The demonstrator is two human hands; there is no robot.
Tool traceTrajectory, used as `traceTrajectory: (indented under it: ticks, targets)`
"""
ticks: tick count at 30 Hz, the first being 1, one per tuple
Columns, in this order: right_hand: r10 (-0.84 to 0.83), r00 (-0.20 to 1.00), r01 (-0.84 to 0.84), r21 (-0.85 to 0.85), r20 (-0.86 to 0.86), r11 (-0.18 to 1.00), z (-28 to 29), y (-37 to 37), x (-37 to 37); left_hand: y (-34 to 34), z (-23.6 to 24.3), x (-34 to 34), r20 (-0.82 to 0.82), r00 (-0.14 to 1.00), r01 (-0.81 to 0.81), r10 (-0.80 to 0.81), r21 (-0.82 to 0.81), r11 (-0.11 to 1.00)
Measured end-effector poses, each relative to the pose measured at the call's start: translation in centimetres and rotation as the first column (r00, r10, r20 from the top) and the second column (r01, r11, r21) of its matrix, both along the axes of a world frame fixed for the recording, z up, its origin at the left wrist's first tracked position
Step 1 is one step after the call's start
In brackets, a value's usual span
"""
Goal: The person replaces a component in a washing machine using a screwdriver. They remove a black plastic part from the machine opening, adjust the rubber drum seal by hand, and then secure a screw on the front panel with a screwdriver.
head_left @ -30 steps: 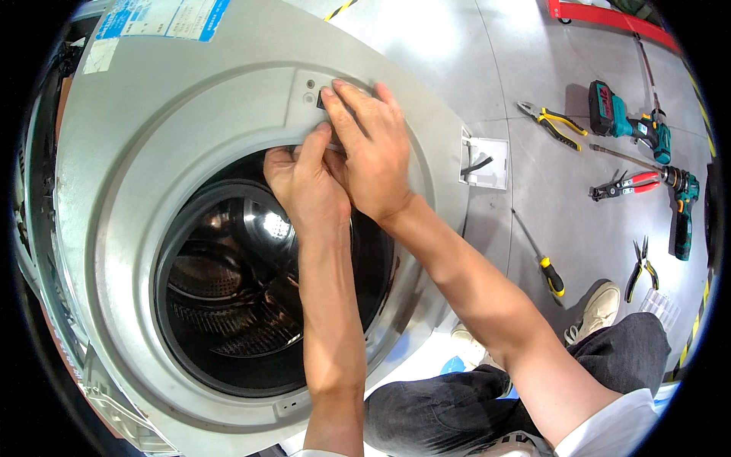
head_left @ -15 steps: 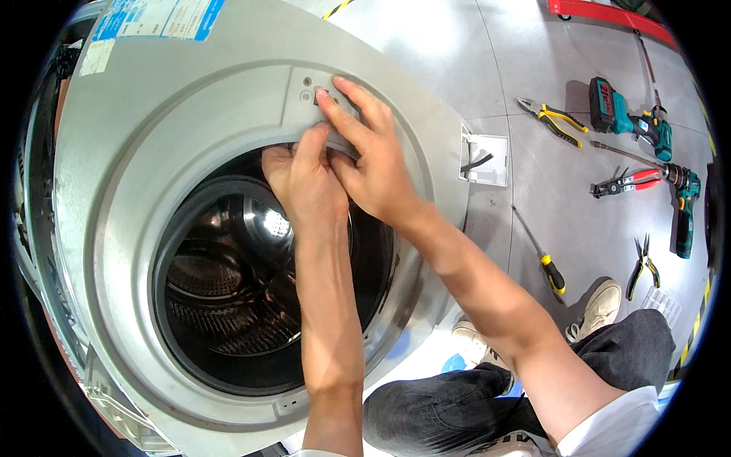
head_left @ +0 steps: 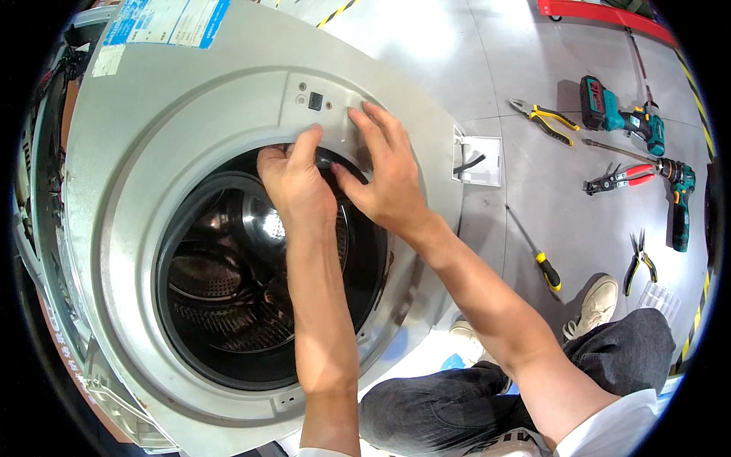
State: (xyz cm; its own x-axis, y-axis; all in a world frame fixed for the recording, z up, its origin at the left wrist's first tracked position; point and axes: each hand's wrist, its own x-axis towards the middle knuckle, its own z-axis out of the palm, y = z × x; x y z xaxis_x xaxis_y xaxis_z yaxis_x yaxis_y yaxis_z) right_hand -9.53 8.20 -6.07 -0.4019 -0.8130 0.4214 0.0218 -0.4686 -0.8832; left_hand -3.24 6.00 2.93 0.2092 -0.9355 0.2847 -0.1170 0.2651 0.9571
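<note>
A washing machine front panel, silver-grey, lies before me with its round opening showing. Inside the opening a black rubber door gasket rings the shiny metal drum. My left hand is closed at the opening's upper edge, fingers curled over the gasket there; its fingertips are partly hidden. To its right, my right hand has its fingers apart, fingertips on the panel and thumb near the gasket. A dark square slot with small screw holes shows above my hands.
An opened white flap juts from the panel's right side. On the grey floor lie yellow-black pliers, two teal power drills, red-handled pliers, a screwdriver and needle-nose pliers. My shoes and knees are lower right.
My right hand has moved down and right off the slot, which now shows, and its fingers have spread from my left hand. The left hand stays at the opening's edge.
</note>
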Motion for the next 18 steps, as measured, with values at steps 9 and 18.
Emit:
traceTrajectory:
  ticks: [9, 18]
  targets:
    - [-0.065, 0.994, 0.062, 0.037, 0.091, 0.997, -1.0, 0.8, 0.1, 0.1, 1.1, 0.9, 0.094, 0.995, 0.031, -0.038, 0.08, 0.996]
    - [-0.174, 0.982, 0.183, 0.156, -0.074, 0.971, -4.7, -0.1, -3.1, -0.3, -0.4, 1.2, 0.07, 0.984, -0.161, 0.162, -0.03, 0.987]
